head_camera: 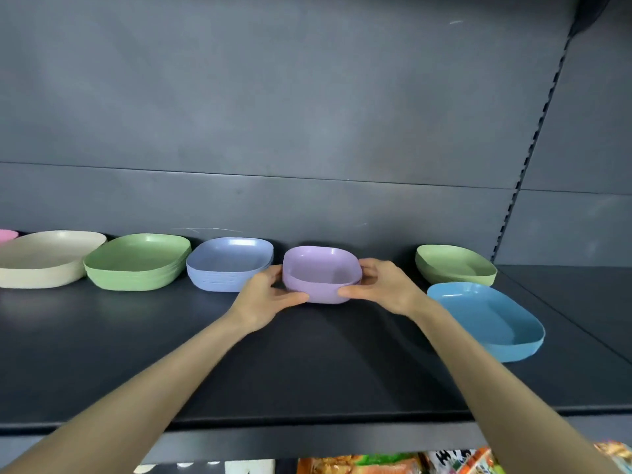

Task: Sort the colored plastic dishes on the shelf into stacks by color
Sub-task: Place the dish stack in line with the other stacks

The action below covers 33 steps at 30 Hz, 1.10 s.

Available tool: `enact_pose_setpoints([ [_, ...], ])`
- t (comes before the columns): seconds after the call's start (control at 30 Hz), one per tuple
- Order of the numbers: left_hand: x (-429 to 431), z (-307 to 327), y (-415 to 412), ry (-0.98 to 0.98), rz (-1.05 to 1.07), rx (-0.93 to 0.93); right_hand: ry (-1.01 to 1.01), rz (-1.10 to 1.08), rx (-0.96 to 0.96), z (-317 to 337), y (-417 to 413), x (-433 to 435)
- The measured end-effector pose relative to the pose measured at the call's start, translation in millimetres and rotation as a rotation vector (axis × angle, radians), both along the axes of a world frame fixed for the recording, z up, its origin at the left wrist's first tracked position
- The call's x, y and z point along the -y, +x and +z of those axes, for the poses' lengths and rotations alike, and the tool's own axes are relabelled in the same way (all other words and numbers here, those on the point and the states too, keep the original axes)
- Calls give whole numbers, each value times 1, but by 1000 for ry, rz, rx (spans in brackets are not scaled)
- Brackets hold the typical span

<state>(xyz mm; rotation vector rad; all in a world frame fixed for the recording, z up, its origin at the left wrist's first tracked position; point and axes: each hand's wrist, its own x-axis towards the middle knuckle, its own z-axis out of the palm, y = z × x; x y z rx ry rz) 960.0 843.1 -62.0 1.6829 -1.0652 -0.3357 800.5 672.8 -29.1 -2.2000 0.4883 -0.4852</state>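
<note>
Purple dishes (321,277), a short nested stack, are at centre frame low over the dark shelf (307,371); whether they rest on it I cannot tell. The left hand (263,297) curls thumb and fingers round the stack's left wall, and the right hand (383,285) grips the right wall. Leftward in the frame run a periwinkle stack (229,265), a green stack (136,261), a beige stack (44,258) and a pink edge (7,235). At right lie a pale green stack (455,265) and, lower, a blue dish (489,319). Done well, I judge, the purple stack lands square in the row, just beside the periwinkle one without nudging it, with its rims seated flush before either hand lets go.
</note>
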Motion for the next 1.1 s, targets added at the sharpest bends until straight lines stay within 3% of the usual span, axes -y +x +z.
enact_pose_setpoints([
  [0.23,12,-8,19,67,11,77,47,-5,-23,-1,17,12],
  [0.43,19,-18,18,95,142,214,74,-5,-6,-8,25,20],
  [1.1,21,-20,13,193,374,358,40,-66,121,-17,31,15],
])
